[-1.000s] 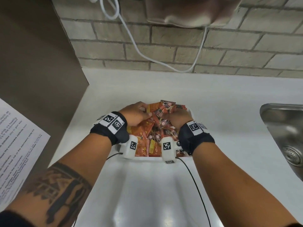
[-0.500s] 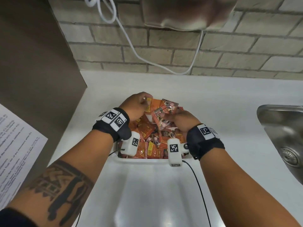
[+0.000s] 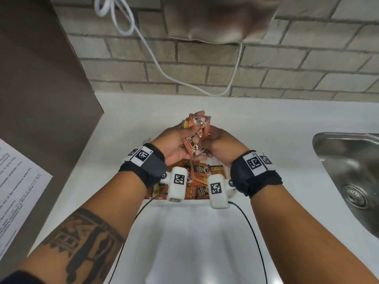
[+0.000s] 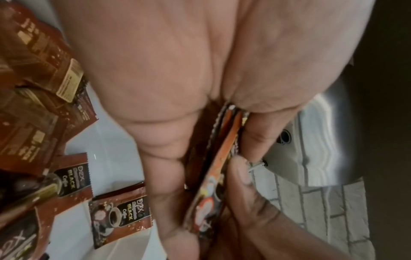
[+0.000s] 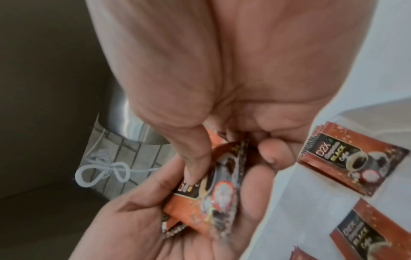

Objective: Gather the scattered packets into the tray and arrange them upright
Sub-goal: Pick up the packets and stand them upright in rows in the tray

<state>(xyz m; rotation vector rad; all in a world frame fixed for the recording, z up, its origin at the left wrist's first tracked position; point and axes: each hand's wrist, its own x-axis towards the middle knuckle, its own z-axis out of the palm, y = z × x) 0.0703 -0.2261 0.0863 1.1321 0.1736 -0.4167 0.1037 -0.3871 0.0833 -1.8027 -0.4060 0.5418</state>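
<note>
- At centre frame, above the tray [image 3: 184, 202], my left hand [image 3: 174, 140] and right hand [image 3: 221, 142] both grip one bundle of packets [image 3: 196, 130], evidently to square its edges.
- Bundle's long axis runs toward the upper frame, tilted slightly right.
- Loose packets [image 3: 200, 179] lie flat in the tray below.

A kitchen — steel sink [image 3: 352, 173] set in a white counter [image 3: 256, 119], brick-tile backsplash [image 3: 205, 68] behind.

Tray [image 3: 185, 201] on countertop [image 3: 266, 128], before the brick wall [image 3: 205, 64]; loose packets [image 3: 200, 179] lie in it. Sink [image 3: 348, 173] to its right, printed sheet [image 3: 18, 181] to its left.
</note>
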